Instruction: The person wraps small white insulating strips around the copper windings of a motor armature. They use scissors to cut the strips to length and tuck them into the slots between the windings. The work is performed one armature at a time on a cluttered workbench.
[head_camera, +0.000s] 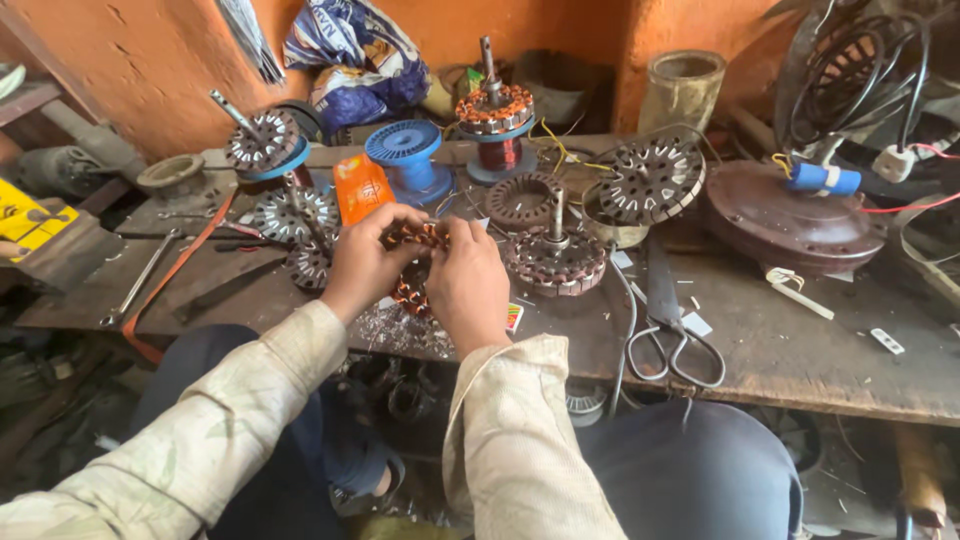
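My left hand (365, 262) and my right hand (468, 285) both grip a round fan stator with copper windings (415, 240), held tilted just above the front of the wooden workbench (800, 350). The hands cover most of it; only copper coils show between the fingers. A pile of thin wire scraps (395, 328) lies under my hands. Another wound stator on a shaft (555, 258) stands just to the right of my right hand.
Large scissors (670, 335) lie to the right. Bare steel stator cores (650, 180), a blue wire spool (405, 150), a copper wire spool with a stator on top (497, 120), an orange packet (362, 187) and a brown motor cover (790, 220) crowd the bench. A wrench (140, 280) lies left.
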